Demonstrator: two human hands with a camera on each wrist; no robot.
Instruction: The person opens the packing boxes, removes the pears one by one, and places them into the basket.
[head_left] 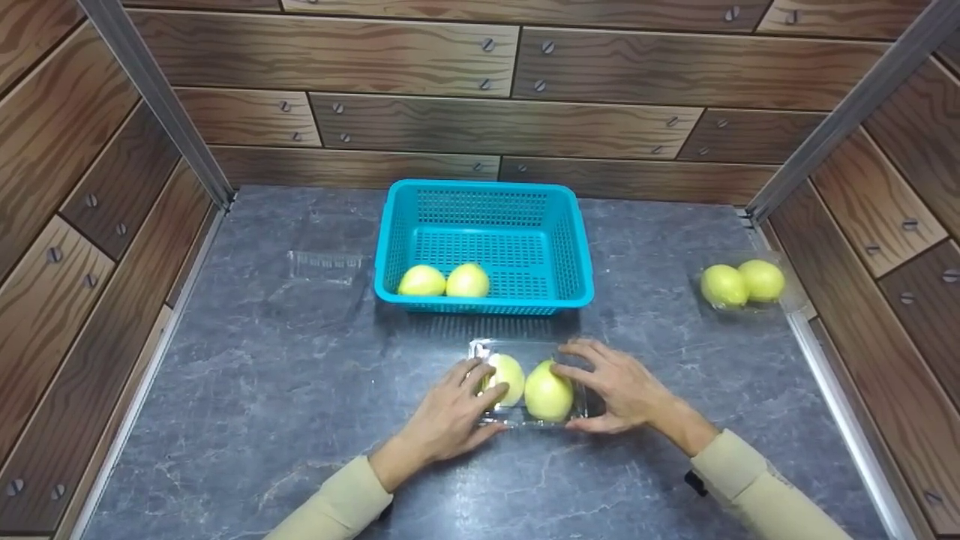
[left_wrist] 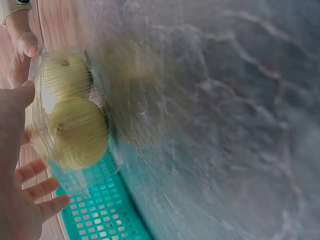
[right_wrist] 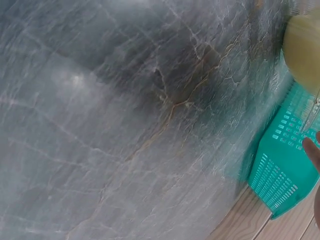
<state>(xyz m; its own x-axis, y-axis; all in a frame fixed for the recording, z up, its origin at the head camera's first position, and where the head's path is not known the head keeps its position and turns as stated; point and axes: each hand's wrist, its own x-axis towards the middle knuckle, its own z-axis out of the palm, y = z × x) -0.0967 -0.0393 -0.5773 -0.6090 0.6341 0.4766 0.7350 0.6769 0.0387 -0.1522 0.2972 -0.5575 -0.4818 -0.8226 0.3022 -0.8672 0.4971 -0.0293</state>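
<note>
A clear plastic clamshell box [head_left: 551, 347] holding two yellow-green round fruits [head_left: 549, 391] lies in front of the basket in the head view. My left hand [head_left: 450, 412] rests on the box's left side, fingers spread over the plastic and thumb by the front edge. At the right side, my right hand [head_left: 619, 386] touches the box with outstretched fingers, its thumb near the front corner. The left wrist view shows ribbed plastic over the fruits [left_wrist: 80, 132]; whether the lid is latched I cannot tell. Only fingertips [right_wrist: 311, 150] show at the right wrist view's edge.
A teal basket [head_left: 484, 301] stands behind the box, with two more fruits [head_left: 442, 281] at its front left. At the far right sits another clear box with two fruits [head_left: 742, 283]. A clear plastic container [head_left: 324, 268] lies left of the basket. Wood-patterned walls surround the grey table.
</note>
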